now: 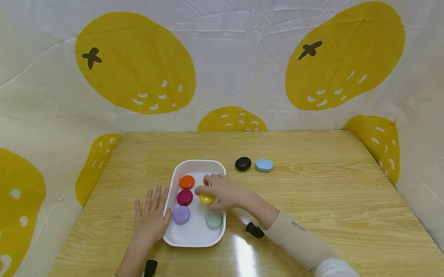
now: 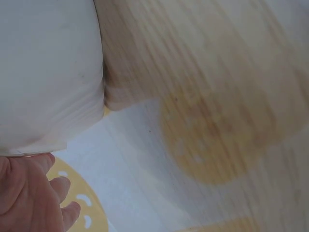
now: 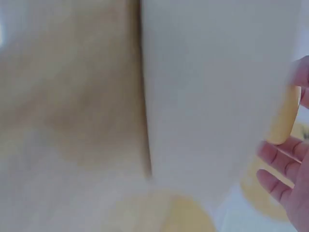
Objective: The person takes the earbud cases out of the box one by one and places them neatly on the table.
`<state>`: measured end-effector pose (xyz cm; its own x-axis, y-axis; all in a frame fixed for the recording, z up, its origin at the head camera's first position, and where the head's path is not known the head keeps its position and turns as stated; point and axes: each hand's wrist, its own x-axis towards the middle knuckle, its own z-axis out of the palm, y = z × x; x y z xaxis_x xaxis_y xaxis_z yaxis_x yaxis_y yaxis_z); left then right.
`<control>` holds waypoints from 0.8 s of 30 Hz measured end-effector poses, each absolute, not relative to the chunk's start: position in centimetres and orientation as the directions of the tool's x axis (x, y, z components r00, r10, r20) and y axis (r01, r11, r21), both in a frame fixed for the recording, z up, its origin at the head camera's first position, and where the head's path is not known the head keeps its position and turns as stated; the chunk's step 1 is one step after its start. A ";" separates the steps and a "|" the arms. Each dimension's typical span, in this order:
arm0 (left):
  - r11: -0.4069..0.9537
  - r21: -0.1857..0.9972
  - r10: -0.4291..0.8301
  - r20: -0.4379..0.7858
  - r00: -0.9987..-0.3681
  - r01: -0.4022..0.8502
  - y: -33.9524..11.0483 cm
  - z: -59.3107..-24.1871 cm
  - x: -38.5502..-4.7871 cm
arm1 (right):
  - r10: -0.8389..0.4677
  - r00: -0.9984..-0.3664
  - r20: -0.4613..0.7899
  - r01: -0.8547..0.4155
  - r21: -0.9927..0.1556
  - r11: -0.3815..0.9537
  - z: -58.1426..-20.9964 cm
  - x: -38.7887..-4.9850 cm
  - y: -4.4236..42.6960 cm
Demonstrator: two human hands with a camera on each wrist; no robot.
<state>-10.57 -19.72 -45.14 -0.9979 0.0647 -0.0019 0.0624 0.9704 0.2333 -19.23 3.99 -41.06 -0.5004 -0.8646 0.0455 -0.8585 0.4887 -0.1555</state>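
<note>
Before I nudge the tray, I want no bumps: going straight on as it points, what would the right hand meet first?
Probably the orange piece in the white tray, with the magenta piece close beside that line. How high the right hand sits is unclear; it might pass above both.

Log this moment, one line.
right hand: pinches yellow piece over white tray | left hand: touches tray | table: black piece, blue piece

L hand (image 1: 149, 224) splayed, R hand (image 1: 223, 192) curled
</note>
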 end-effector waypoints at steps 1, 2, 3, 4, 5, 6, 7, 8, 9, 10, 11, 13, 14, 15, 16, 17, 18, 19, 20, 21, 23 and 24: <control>0.971 0.232 0.065 -0.001 -0.998 0.062 -19.7 -45.1 -10.6 | -0.848 -0.526 0.062 -0.842 -0.177 0.509 -40.7 -19.7 4.7; 0.971 0.231 0.064 0.000 -0.998 0.062 -19.7 -45.1 -10.6 | -0.831 -0.550 0.083 -0.827 -0.195 0.528 -40.5 -20.2 5.5; 0.971 0.231 0.063 0.000 -0.998 0.061 -19.7 -45.1 -10.6 | -0.811 -0.575 0.104 -0.810 -0.210 0.547 -40.3 -20.7 6.3; 0.971 0.232 0.063 0.000 -0.998 0.061 -19.7 -45.1 -10.6 | -0.792 -0.599 0.118 -0.793 -0.225 0.566 -40.1 -21.2 7.1; 0.971 0.232 0.063 -0.002 -0.998 0.061 -19.7 -45.1 -10.6 | -0.771 -0.622 0.134 -0.776 -0.239 0.584 -39.9 -21.7 7.9; 0.971 0.233 0.062 0.000 -0.998 0.061 -19.7 -45.1 -10.6 | -0.747 -0.648 0.147 -0.754 -0.257 0.604 -39.8 -22.2 8.7; 0.970 0.234 0.062 -0.001 -0.998 0.061 -19.7 -45.1 -10.6 | -0.723 -0.673 0.159 -0.733 -0.279 0.621 -39.7 -22.6 9.4; 0.970 0.234 0.062 0.001 -0.998 0.061 -19.7 -45.1 -10.5 | -0.698 -0.696 0.171 -0.711 -0.299 0.636 -39.7 -23.1 10.2; 0.970 0.234 0.062 0.001 -0.998 0.061 -19.7 -45.1 -10.5 | -0.671 -0.721 0.172 -0.685 -0.321 0.654 -39.6 -23.5 11.0; 0.971 0.231 0.063 0.001 -0.998 0.061 -19.7 -45.1 -10.5 | -0.644 -0.746 0.172 -0.658 -0.344 0.670 -39.6 -23.9 11.8; 0.972 0.229 0.062 0.001 -0.998 0.061 -19.7 -45.1 -10.5 | -0.616 -0.770 0.169 -0.629 -0.367 0.686 -39.7 -24.3 12.6; 0.972 0.227 0.061 0.002 -0.998 0.060 -19.7 -45.1 -10.5 | -0.559 -0.815 0.156 -0.569 -0.398 0.719 -39.9 -24.9 14.2; 0.972 0.226 0.061 0.001 -0.998 0.059 -19.7 -45.1 -10.5 | -0.529 -0.836 0.146 -0.537 -0.414 0.735 -40.1 -25.2 15.1; 0.972 0.227 0.061 0.000 -0.998 0.059 -19.7 -45.1 -10.5 | -0.498 -0.857 0.133 -0.503 -0.429 0.750 -40.3 -25.4 15.9; 0.972 0.227 0.061 -0.003 -0.998 0.059 -19.7 -45.1 -10.5 | -0.468 -0.875 0.122 -0.469 -0.452 0.759 -40.5 -25.6 16.7; 0.972 0.228 0.061 -0.003 -0.998 0.059 -19.7 -45.1 -10.5 | -0.439 -0.892 0.112 -0.437 -0.470 0.767 -40.8 -25.7 17.4; 0.971 0.230 0.061 -0.004 -0.998 0.059 -19.7 -45.1 -10.5 | -0.411 -0.906 0.102 -0.405 -0.490 0.772 -41.1 -25.8 18.2; 0.971 0.230 0.061 -0.004 -0.998 0.058 -19.7 -45.1 -10.5 | -0.379 -0.921 0.090 -0.371 -0.506 0.779 -41.4 -25.9 18.9; 0.971 0.232 0.062 -0.003 -0.998 0.059 -19.7 -45.1 -10.6 | -0.352 -0.933 0.080 -0.340 -0.520 0.783 -41.8 -26.1 19.6; 0.971 0.233 0.062 -0.002 -0.998 0.060 -19.7 -45.1 -10.6 | -0.323 -0.944 0.070 -0.310 -0.528 0.791 -42.2 -26.2 20.2; 0.970 0.233 0.063 0.002 -0.998 0.062 -19.7 -45.1 -10.6 | -0.275 -0.960 0.051 -0.259 -0.536 0.804 -42.9 -26.3 21.3; 0.970 0.236 0.064 0.005 -0.998 0.063 -19.7 -45.2 -10.6 | -0.256 -0.966 0.039 -0.236 -0.535 0.811 -43.3 -26.4 21.9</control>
